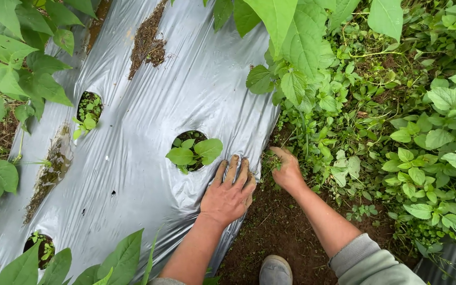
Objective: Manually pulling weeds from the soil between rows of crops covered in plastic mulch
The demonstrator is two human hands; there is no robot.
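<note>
Grey canvas marks the nearest thing in view — the toe of a worn grey shoe (275, 270) on the bare brown soil strip (278, 227) at the bottom edge. Just beyond it, the left hand (229, 192) lies palm down with fingers spread wide, pressing the right-hand edge of the shiny silver plastic mulch sheet (149, 137), holding nothing. To its right, touching the ground where the soil meets the greenery, the right hand (286, 169) is curled narrow around a small tuft of green weeds (270, 159); its grey-green sleeve (370, 261) shows at the near right. A little farther and left of the left hand, a young broad-leaved green seedling (193, 151) stands in a round hole cut in the sheet. Farther still, a dense tangle of low green weeds (386, 121) fills the right side, and clumps of dark soil (148, 42) lie on the far part of the sheet.
</note>
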